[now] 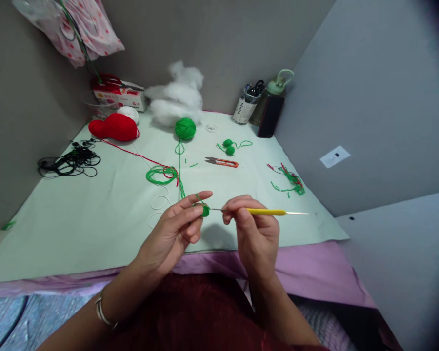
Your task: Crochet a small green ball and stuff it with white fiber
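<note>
My left hand pinches a small green crochet piece between thumb and fingers, its index finger stretched out with green yarn over it. In my right hand is a crochet hook with a yellow handle, gripped like a pen. The hook's thin metal tip reaches left to the crochet piece; whether it sits inside a stitch I cannot tell. From the left hand the working yarn runs back to a green yarn ball. Orange thread snips lie beyond my hands.
White stuffing is piled at the back wall. Red yarn, black cord and a green yarn coil lie left. Two small green pieces, yarn scraps, a phone, a bottle and a pen cup are right.
</note>
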Demonstrator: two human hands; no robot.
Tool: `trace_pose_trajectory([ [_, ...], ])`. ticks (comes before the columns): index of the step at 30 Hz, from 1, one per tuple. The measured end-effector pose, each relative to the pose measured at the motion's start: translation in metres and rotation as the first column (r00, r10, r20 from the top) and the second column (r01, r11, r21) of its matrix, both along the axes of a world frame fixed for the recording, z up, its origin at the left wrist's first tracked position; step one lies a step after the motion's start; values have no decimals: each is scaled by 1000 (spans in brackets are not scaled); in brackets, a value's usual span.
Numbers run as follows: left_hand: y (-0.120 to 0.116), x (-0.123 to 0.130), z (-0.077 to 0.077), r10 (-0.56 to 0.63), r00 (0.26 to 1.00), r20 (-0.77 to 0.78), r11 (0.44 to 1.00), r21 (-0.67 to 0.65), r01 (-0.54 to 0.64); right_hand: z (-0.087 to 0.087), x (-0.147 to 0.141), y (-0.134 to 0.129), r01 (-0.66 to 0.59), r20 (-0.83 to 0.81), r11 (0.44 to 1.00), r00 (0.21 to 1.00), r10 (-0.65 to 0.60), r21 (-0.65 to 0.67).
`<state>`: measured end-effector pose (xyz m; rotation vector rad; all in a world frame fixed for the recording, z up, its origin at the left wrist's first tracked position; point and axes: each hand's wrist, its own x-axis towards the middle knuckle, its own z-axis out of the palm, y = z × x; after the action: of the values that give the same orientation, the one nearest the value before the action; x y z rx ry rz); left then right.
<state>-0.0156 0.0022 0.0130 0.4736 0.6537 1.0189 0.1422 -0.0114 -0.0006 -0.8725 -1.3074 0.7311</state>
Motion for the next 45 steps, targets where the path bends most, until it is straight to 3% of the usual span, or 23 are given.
trace_pose_trajectory([
  [4,-5,4,0,-2,998,-70,994,106,9,-2,-2,3,-66,-34,995,997,64,-70],
  [9,-6,2,0,13,993,-119,992,123,2,-5,2,4,-151,-221,978,968,116,-146],
  [12,-6,1,2,20,991,-133,991,133,-2,-2,4,3,-169,-233,974,964,131,-151],
  [15,-7,0,1,50,981,-189,986,166,-18,2,6,-2,-123,-106,986,988,111,-116],
  [18,-7,0,-3,100,958,-268,973,230,-37,6,7,-8,-33,148,999,988,31,11],
  [23,-8,3,-10,135,953,-273,961,269,-59,0,4,-10,-13,525,926,826,-202,377],
  [26,-8,3,-8,52,981,-189,987,156,-22,-9,2,-9,33,593,864,714,-372,502],
  [28,-6,2,-5,-32,992,-118,998,52,39,-12,2,-9,56,566,876,743,-358,479],
  [30,-3,-1,-2,-55,996,-70,998,-1,55,-10,2,-8,80,437,936,869,-234,342],
  [32,-2,-3,0,-22,998,-55,1000,14,23,-6,1,-6,64,206,984,974,-99,169],
  [35,-4,-1,1,-23,996,-81,997,76,29,-2,-2,-1,-24,1,999,1000,24,34],
  [38,-8,3,-1,15,988,-152,991,131,5,-4,-5,-1,-15,90,999,996,12,40],
  [41,-9,5,-6,62,983,-173,990,138,-39,-10,-6,-4,75,344,976,928,-144,206],
  [43,-7,5,-9,9,991,-131,997,77,1,-11,-5,-7,97,467,942,849,-247,322],
  [45,-4,2,-9,-42,997,-66,999,6,43,-10,-2,-7,114,454,943,854,-254,314],
])
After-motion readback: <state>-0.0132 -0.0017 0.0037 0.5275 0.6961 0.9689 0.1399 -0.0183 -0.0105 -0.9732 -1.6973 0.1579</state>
